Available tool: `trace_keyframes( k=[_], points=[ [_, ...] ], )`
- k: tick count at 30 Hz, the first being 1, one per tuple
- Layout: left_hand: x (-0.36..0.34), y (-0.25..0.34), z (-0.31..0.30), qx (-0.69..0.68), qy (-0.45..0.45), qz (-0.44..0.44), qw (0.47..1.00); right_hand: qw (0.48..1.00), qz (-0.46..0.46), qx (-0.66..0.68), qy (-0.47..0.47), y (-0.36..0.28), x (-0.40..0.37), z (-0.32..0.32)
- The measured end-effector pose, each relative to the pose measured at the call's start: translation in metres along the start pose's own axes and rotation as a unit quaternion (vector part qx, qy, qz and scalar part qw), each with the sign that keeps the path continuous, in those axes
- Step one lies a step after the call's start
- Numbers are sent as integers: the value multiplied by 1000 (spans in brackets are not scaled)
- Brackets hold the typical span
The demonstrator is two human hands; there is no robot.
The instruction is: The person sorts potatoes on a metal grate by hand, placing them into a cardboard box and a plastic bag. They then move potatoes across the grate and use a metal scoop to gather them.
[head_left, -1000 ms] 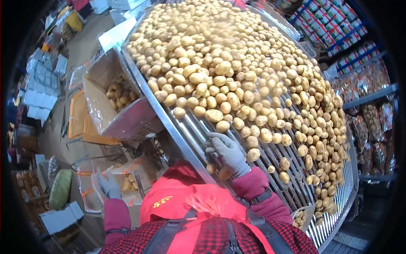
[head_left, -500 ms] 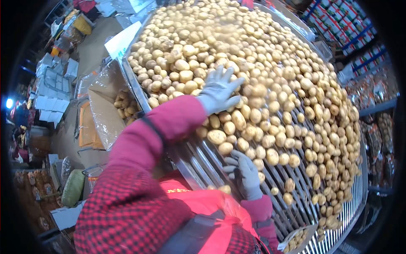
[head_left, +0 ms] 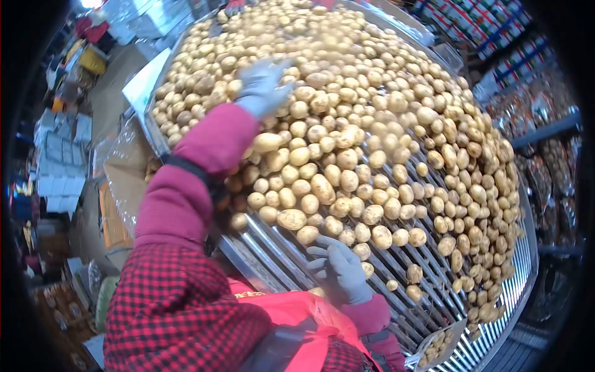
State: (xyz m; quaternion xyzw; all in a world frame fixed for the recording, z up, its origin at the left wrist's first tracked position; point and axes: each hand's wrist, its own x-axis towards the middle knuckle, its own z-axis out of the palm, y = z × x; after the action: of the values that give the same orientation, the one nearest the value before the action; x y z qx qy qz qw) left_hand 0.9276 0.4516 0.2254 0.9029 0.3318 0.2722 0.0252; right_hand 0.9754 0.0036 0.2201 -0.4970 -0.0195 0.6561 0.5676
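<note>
A thick layer of potatoes [head_left: 372,214] covers a slatted metal sorting table [head_left: 273,248]. My left hand [head_left: 263,87], in a grey glove, reaches far over the heap with its fingers stretched out. It rests on or just above the potatoes there; contact cannot be made out. Closer to my body, my right hand [head_left: 341,270], also gloved in grey, hovers over bare metal bars at the near edge of the potatoes. Its fingers are loosely bent and apart, with nothing in them.
A small container of potatoes [head_left: 439,346] sits at the table's lower right. A plastic-lined carton [head_left: 127,180] stands at the left side. White boxes [head_left: 59,167] are stacked farther left. Shelves with bagged goods [head_left: 545,124] line the right. Something red [head_left: 234,7] shows at the far edge.
My left hand has moved away from my body and leftward across the heap. Potatoes under it have shifted toward me. The right hand stays near the same bars. The view has turned slightly.
</note>
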Motion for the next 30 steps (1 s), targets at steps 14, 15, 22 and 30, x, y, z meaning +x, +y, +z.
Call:
trace_keyframes(
  k=[14, 15, 22, 30],
  points=[
    [74, 130, 39, -102, -127, 203, 966, 976, -212, 33, -47, -111, 42, -10],
    [90, 151, 62, -136, -103, 245, 955, 973, -224, 52, -36, -115, 52, -17],
    [118, 261, 159, -18, -180, 124, 976, 906, -238, 330, -118, -108, 57, -88],
    [76, 191, 135, -140, -95, 252, 953, 882, -239, 362, -188, -107, 62, -90]
  ],
)
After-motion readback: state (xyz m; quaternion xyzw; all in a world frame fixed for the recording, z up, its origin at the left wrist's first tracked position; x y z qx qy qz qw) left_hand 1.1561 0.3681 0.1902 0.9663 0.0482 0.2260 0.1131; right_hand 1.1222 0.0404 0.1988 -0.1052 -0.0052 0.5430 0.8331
